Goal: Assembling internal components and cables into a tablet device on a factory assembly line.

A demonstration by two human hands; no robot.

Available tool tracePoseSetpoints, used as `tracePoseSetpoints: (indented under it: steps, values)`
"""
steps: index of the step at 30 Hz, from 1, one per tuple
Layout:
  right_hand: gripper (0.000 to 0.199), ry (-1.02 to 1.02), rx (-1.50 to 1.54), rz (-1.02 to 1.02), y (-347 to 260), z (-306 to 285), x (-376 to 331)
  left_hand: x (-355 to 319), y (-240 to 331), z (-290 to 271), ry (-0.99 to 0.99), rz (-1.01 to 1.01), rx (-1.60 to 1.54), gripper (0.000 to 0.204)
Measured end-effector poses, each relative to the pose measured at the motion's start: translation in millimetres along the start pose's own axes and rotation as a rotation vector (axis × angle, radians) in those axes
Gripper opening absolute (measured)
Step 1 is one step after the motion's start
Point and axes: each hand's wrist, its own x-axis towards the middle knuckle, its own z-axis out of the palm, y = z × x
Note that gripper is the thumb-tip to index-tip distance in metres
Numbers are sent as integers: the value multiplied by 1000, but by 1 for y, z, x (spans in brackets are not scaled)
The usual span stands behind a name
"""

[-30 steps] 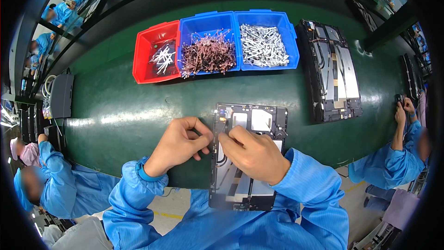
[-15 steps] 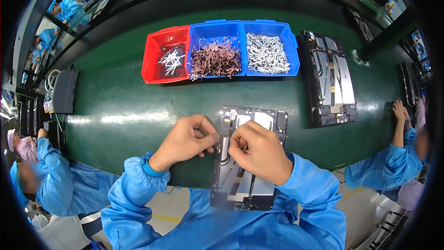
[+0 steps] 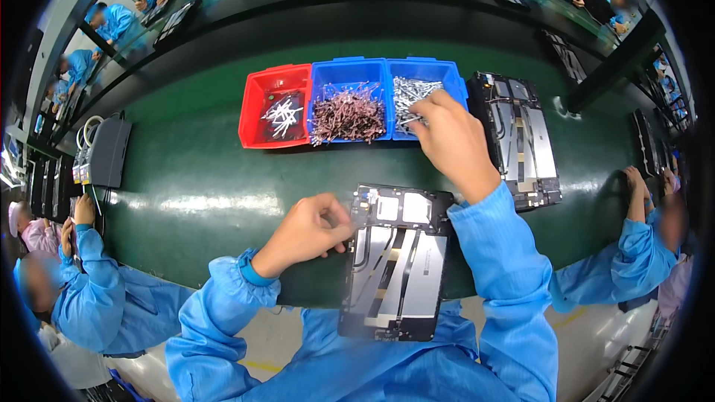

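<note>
An uncovered tablet [image 3: 424, 272], black-framed with silver plates and dark ribbon cables, lies at the table's near edge, its lower end overhanging. My left hand [image 3: 302, 232] is beside its upper left edge, fingers curled and thumb near the index finger; what they pinch, if anything, is too small to make out. Over the right-hand blue bin [image 3: 458, 78] is my right hand [image 3: 458, 145], fingers bent and thumb apart from the index finger, at a heap of short silver-white pieces [image 3: 410, 91]. Its fingertips partly cover the pieces.
The middle blue bin [image 3: 348, 73] holds thin brownish-pink pieces, and the red bin [image 3: 249, 108] some white strips. Right of them lies a stack of opened tablets [image 3: 532, 152]. A grey box with cables [image 3: 108, 152] stands far left. Co-workers sit on both sides and across.
My right hand has left the tablet and moved up to the right-hand blue bin, uncovering the tablet's middle. My left hand has stayed near the tablet's left edge. The view has shifted slightly.
</note>
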Motion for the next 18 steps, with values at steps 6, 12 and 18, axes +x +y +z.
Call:
tracePoseSetpoints:
  steps: [6,12,18]
  values:
    - [13,-84,-137,-35,17,16,9,-10,-15,-1,47,38,-253,17]
    - [8,204,182,13,16,8,7,-15,-21,3,106,110,-311,14]
    - [17,-182,1297,543,-30,-22,-23,-16,-4,23,278,271,-396,21]
